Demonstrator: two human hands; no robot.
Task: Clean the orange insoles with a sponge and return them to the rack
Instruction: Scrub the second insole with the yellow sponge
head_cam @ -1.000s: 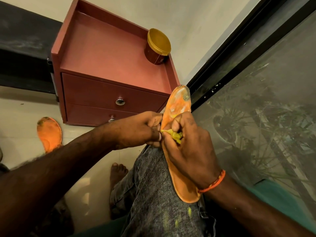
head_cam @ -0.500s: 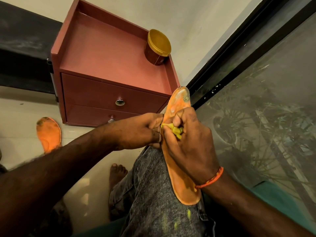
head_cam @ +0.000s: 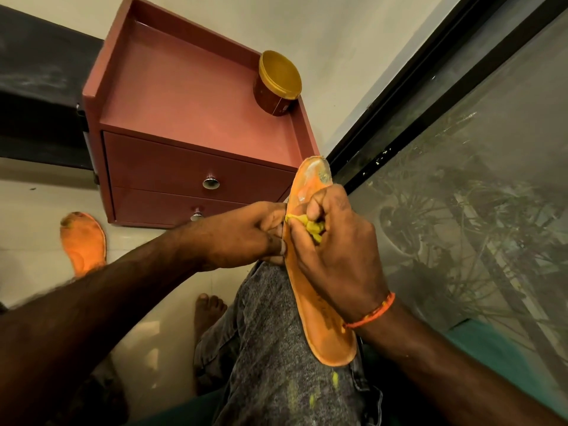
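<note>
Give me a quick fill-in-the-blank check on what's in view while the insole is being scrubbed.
1. The right hand presses a yellow ____ against the insole lying on the knee.
2. The left hand grips that insole by its ____ edge.
3. A second insole lies on the ____.
4. The round tub with the yellow lid stands on top of the ____ cabinet.

Missing words: sponge; left; floor; red

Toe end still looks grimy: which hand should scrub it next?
Right. The right hand already pinches the sponge against the insole just below the toe; the left hand grips its edge, steadying it.
</note>
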